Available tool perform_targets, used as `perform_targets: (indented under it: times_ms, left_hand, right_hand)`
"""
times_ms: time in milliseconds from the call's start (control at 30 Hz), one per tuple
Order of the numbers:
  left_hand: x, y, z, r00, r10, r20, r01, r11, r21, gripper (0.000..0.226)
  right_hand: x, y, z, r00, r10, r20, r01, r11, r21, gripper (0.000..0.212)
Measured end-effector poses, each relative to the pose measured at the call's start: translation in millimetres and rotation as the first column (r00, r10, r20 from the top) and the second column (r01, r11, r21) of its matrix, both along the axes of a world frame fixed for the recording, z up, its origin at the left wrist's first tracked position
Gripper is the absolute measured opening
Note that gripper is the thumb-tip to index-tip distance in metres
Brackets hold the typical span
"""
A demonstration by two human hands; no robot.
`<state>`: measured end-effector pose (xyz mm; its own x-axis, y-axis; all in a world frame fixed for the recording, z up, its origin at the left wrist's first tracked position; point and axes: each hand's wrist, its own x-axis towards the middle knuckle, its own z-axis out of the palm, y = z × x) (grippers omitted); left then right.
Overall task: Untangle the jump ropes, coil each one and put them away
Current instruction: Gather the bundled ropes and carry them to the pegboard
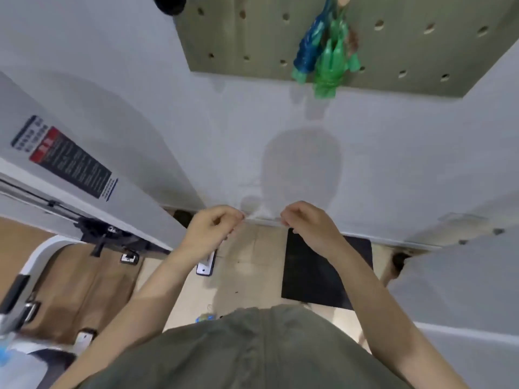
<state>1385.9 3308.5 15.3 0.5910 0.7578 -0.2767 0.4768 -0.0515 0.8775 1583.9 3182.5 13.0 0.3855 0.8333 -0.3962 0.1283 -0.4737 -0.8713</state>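
Two bundles of jump ropes [323, 51], one blue and one green, hang from a peg on the pegboard [252, 37] far up on the wall, green handles pointing down, the blue bundle just left of the green and touching it. Down near the middle, both hands are raised side by side in front of the pale wall [168, 113]. Left hand [210, 231] has its fingers curled in, thumb meeting the fingertips as in a pinch; right hand [306, 223] is curled the same way. Whether anything thin runs between them, I cannot tell — the blur hides it. Hands are close but apart, well below the hanging ropes. Beneath them lies a tiled floor [252, 265] with a black mat [314, 276] under the right forearm and a small white-and-dark device [206, 266] beneath the left wrist. On the left, a white panel carries a dark label with red [64, 161], and brown cardboard [84, 282] sits near the left edge. An olive shirt [252, 349] fills the near edge.
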Motion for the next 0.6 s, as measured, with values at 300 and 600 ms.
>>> perform_targets:
  times_ms: [300,600]
  left_hand:
    - [-214.7,-13.5,-80.0,0.999,-0.042,-0.015,0.039,0.984,-0.174,0.019]
    - [-350.1,-56.8,-159.3,0.970,0.188,-0.157,-0.230,0.917,-0.325,0.015]
  right_hand:
    - [-210.4,-44.4,-50.3,0.992,-0.125,-0.033,0.123,0.991,-0.048,0.014]
    - [-326.8,-40.3,-112.5,0.982,-0.033,-0.187,0.009,0.992,-0.128,0.013]
